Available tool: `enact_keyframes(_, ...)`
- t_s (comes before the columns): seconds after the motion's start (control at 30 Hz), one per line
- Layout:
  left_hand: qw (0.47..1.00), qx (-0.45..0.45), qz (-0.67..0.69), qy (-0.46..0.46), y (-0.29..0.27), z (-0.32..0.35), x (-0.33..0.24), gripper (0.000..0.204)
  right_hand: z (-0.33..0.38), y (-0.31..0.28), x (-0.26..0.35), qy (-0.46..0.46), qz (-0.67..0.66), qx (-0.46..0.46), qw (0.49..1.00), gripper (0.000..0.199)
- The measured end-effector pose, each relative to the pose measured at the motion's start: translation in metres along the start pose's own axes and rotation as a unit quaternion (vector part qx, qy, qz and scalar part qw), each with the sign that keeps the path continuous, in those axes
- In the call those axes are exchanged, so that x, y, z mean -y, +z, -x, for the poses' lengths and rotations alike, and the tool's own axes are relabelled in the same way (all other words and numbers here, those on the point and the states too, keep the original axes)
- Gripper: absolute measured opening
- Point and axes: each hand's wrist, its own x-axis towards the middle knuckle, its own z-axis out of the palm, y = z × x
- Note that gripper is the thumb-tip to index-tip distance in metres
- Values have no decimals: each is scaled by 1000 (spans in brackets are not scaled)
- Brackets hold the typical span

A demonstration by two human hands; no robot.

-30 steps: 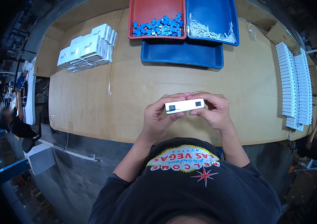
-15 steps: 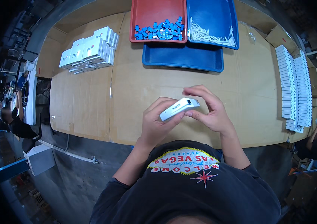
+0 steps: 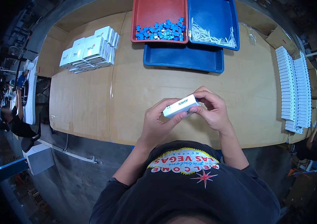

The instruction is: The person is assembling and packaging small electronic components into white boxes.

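Above the near middle of the table I hold a white plastic case (image 3: 177,106), a slim box with dark print along its narrow side, tilted up toward the right. My left hand (image 3: 154,118) is closed around its left end, thumb along the near edge. At the other end, my right hand (image 3: 213,112) pinches the corner between thumb and fingers. The fingertips behind the case are partly hidden, and I cannot tell if a small part is between them.
Beyond my hands stand a red tray (image 3: 159,11) of small blue connectors (image 3: 162,31), a blue tray (image 3: 212,15) of thin white sticks (image 3: 210,36), and a lower blue tray (image 3: 182,59). White cases are stacked at left (image 3: 87,50); long rows (image 3: 293,89) line the right. People work at both sides.
My right hand has closed onto the case's right end, covering the dark opening that showed there. The case has turned slightly, so its printed side faces me more fully.
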Motion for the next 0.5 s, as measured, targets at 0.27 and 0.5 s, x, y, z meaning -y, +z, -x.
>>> enact_keyframes(0.27,819,128,479,-290,-15,-3,26,53,-2,-14,-5,-87,-7,59,994,38)
enact_keyframes(0.5,898,-77,386,-196,-2,-11,28,37,-3,-13,-13,139,3,-61,988,52)
